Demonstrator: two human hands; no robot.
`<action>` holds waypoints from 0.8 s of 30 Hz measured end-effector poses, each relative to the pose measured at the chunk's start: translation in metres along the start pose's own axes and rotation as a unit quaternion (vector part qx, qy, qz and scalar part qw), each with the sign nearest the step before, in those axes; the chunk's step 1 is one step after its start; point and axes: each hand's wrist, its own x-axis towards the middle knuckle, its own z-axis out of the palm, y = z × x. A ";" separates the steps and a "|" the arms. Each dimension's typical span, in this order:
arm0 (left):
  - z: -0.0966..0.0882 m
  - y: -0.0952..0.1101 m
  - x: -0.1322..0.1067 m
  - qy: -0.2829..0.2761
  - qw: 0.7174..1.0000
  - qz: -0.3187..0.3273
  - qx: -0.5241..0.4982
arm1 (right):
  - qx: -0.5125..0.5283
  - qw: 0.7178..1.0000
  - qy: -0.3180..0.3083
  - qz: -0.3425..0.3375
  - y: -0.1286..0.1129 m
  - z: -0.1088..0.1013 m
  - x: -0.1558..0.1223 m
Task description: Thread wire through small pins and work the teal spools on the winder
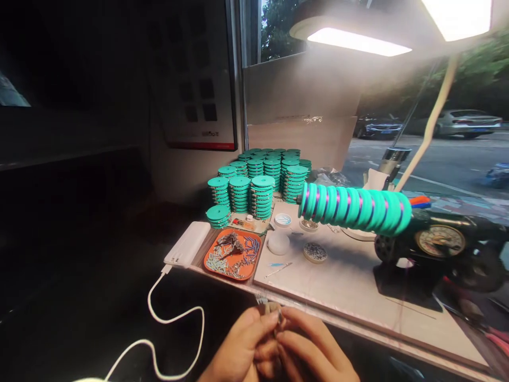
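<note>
My left hand [242, 347] and my right hand [314, 347] meet at the bottom middle, just below the near edge of the worktable [358, 289]. Both have their fingers pinched together around a small pale item [273, 309] too tiny to name. An orange tray [233, 254] of small metal and blue parts lies just beyond my hands. Farther back stand stacks of teal spools [258, 180]. A row of teal spools [353, 208] sits on a horizontal rod at the right.
A white power bank [187, 244] with a white cable [167, 318] lies left of the tray. Small round dishes [315, 252] and a thin tool [278, 270] rest on the table. A dark machine [441, 244] stands at the right, with lamps overhead and a street outside.
</note>
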 end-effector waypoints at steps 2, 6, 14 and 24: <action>0.003 -0.014 0.001 0.013 0.998 -0.033 -0.056 | 0.004 1.000 0.003 -0.018 0.002 0.001 -0.003; 0.001 -0.025 0.002 -0.012 0.993 -0.065 -0.099 | 0.037 0.999 0.000 -0.018 0.005 -0.003 -0.002; -0.019 -0.038 0.008 0.025 0.995 0.008 -0.092 | 0.091 0.983 -0.153 0.047 0.007 -0.024 0.008; -0.026 -0.039 0.011 0.144 0.980 0.097 -0.097 | -0.161 0.971 -0.113 -0.139 0.019 -0.022 -0.016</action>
